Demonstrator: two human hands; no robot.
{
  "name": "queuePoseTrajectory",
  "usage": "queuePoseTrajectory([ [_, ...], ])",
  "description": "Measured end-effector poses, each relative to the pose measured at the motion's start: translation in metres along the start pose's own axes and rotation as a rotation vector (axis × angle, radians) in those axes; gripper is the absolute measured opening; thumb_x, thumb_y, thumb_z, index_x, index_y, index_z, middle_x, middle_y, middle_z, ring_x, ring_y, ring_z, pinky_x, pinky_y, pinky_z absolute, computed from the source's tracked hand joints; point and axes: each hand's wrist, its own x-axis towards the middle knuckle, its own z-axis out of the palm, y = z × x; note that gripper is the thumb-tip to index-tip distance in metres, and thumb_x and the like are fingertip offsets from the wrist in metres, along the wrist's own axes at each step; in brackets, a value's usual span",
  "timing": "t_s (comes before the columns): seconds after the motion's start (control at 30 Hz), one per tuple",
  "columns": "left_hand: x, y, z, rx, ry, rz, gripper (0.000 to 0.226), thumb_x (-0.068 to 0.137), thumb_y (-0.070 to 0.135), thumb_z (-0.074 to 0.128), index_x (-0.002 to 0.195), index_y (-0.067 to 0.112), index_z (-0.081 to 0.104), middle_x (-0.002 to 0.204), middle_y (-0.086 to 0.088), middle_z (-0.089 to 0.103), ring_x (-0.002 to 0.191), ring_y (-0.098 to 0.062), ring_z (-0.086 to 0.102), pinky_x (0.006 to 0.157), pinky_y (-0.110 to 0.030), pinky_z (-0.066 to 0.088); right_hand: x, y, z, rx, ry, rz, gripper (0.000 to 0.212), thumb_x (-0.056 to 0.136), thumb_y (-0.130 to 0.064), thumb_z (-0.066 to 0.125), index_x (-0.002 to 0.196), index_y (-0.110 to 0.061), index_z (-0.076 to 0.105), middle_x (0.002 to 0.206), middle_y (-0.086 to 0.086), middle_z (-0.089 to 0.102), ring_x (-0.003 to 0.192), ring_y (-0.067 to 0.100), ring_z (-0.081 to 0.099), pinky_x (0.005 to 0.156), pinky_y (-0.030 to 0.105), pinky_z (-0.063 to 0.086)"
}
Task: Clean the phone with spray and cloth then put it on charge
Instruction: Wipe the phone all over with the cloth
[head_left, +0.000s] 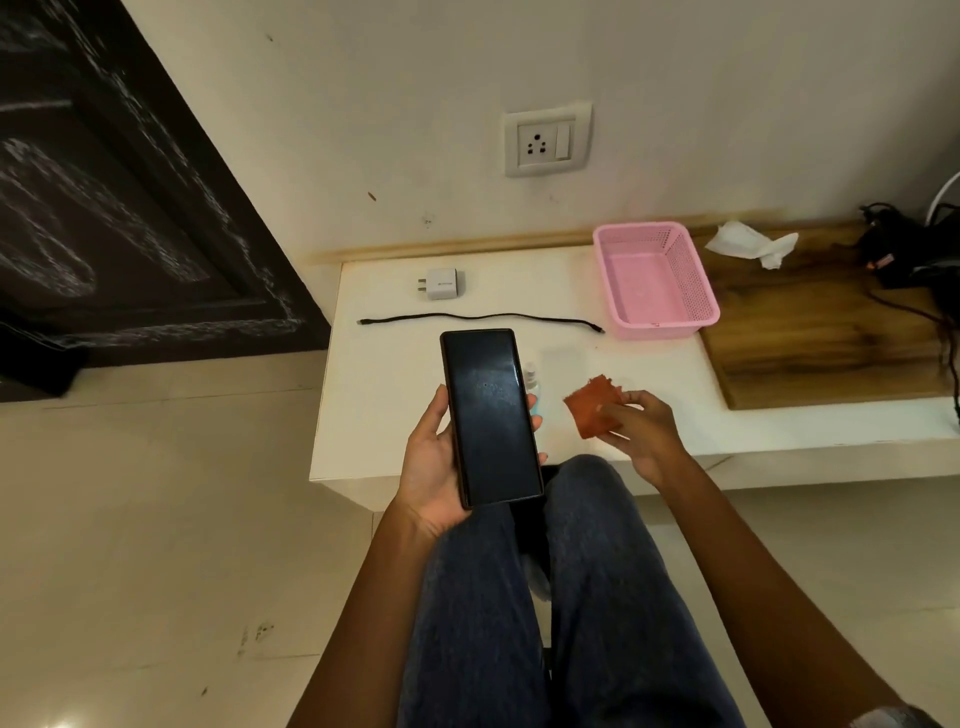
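1. Left hand (436, 462): nearest the camera, above the lap; fingers curled round the phone (491, 418), screen up and dark.
2. Right hand (636, 434): fingertips pinch an orange cloth (595, 410) over the white table (389, 364).
3. Spray bottle (532, 384): stands on the table, mostly hidden behind the phone; its level is unreadable.
4. Charger (441, 284) and cable (480, 319): lying apart, unplugged, below the wall socket (545, 140).
5. Risk: a one-handed hold may let the phone slip while being wiped; excess spray may enter its ports.
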Motion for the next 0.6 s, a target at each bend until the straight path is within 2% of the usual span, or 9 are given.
queuePoseTrajectory([
  [0.13,-0.016,-0.007,0.010,0.029,-0.036,0.007,0.065,0.086,0.058,0.045,0.132,0.014,0.055,0.133,-0.014,0.056,0.115,-0.030,0.055,0.099,-0.052,0.043,-0.037,-0.011,-0.002,0.218,-0.145,0.012,0.050,0.080,0.002,0.068,0.125,-0.008,0.048,0.121,0.015,0.055,0.106,0.035,0.059,0.087,0.042,0.052],
  [0.23,-0.027,-0.012,0.015,0.043,-0.044,0.012,0.064,0.085,0.058,0.047,0.128,0.013,0.058,0.132,-0.015,0.057,0.115,-0.031,0.057,0.095,-0.051,0.048,-0.063,-0.021,-0.001,0.307,-0.224,-0.012,0.047,0.078,0.001,0.069,0.119,-0.010,0.050,0.118,0.014,0.057,0.101,0.032,0.061,0.081,0.038,0.053],
  [0.33,-0.038,-0.017,0.018,0.065,-0.060,0.032,0.064,0.085,0.058,0.048,0.128,0.013,0.058,0.133,-0.016,0.057,0.115,-0.032,0.057,0.094,-0.050,0.050,-0.086,-0.030,0.002,0.367,-0.266,-0.029,0.046,0.078,-0.002,0.069,0.120,-0.009,0.051,0.119,0.014,0.058,0.107,0.032,0.058,0.084,0.039,0.052],
  [0.4,-0.044,-0.020,0.020,0.067,-0.075,0.042,0.064,0.085,0.058,0.049,0.130,0.012,0.056,0.134,-0.016,0.055,0.115,-0.031,0.056,0.092,-0.049,0.050,-0.099,-0.036,0.002,0.377,-0.288,-0.053,0.043,0.080,-0.003,0.068,0.119,-0.011,0.053,0.118,0.013,0.058,0.109,0.031,0.056,0.080,0.037,0.053],
  [0.47,-0.049,-0.023,0.023,0.073,-0.088,0.051,0.065,0.085,0.058,0.050,0.131,0.011,0.056,0.134,-0.016,0.055,0.115,-0.031,0.057,0.094,-0.049,0.049,-0.111,-0.041,0.002,0.375,-0.307,-0.083,0.041,0.083,-0.006,0.065,0.121,-0.013,0.052,0.118,0.013,0.058,0.112,0.031,0.055,0.085,0.039,0.052],
  [0.53,-0.052,-0.026,0.025,0.087,-0.098,0.056,0.065,0.086,0.057,0.050,0.132,0.011,0.054,0.132,-0.016,0.057,0.114,-0.031,0.058,0.098,-0.050,0.045,-0.122,-0.045,0.001,0.290,-0.281,-0.133,0.040,0.084,-0.012,0.065,0.121,-0.015,0.049,0.115,0.010,0.058,0.114,0.031,0.053,0.090,0.041,0.049],
  [0.6,-0.056,-0.030,0.028,0.103,-0.102,0.060,0.066,0.087,0.058,0.049,0.134,0.012,0.052,0.132,-0.016,0.057,0.115,-0.030,0.056,0.100,-0.050,0.042,-0.134,-0.049,0.001,0.154,-0.207,-0.207,0.040,0.084,-0.018,0.066,0.119,-0.018,0.047,0.114,0.007,0.057,0.114,0.030,0.052,0.087,0.039,0.049],
])
